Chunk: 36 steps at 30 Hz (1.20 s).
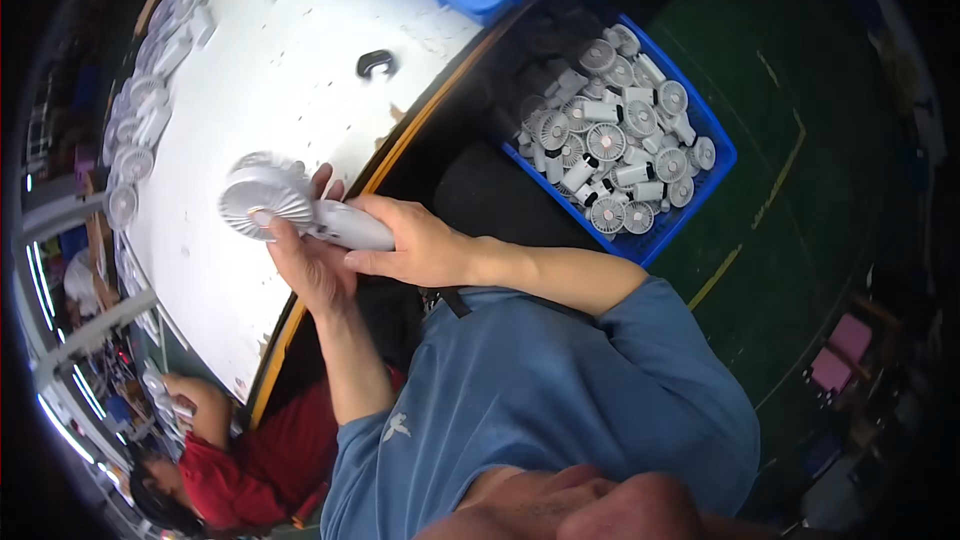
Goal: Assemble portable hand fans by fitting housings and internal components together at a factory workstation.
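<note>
A white handheld fan with a round ribbed grille is held above the near edge of the white table, its head toward the left. My left hand grips it where the head meets the handle, thumb against the grille. My right hand is closed round the handle's other end. Behind the grille a blurred white shape shows; I cannot tell whether it is part of this fan or a second one. Farther up the table lies a small black curved part, apart from both hands.
A blue crate full of white fans stands right of the table. Another blue bin sits at the table's far end. Several fans line the left edge. A co-worker in a red shirt handles a fan at lower left.
</note>
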{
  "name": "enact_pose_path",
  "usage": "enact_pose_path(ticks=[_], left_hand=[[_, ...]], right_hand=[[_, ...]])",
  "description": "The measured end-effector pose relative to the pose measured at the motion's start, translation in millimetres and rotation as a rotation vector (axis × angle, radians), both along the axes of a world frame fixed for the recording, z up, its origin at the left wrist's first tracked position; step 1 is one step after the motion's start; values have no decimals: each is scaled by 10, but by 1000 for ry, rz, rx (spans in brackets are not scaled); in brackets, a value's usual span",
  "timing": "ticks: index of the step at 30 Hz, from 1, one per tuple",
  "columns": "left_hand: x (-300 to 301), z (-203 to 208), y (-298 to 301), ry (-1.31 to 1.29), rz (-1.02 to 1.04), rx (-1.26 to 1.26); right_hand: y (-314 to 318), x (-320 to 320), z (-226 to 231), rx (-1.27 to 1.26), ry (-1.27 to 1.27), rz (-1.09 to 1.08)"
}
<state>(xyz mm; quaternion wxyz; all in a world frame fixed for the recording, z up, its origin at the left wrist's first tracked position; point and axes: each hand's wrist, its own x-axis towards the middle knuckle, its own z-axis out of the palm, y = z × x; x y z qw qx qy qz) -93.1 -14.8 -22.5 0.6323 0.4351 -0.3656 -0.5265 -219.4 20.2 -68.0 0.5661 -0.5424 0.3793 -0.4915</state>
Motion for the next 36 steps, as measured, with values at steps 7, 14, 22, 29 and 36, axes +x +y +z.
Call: enact_pose_path(ticks=[7, 14, 22, 29, 36], left_hand=[[587, -53, -47, 533, -589, 270], [709, -94, 253, 321, -440, 166], [621, -54, 267, -247, -180, 21], [304, -377, 549, -738, -265, -165], [-175, -162, 783, -335, -355, 237]], right_hand=[[-180, 179, 323, -565, 655, 85], [-945, -371, 823, -624, 1009, -198], [-626, -167, 202, -624, 756, -288], [293, -478, 231, 291, -108, 80], [583, -696, 148, 95, -85, -107]])
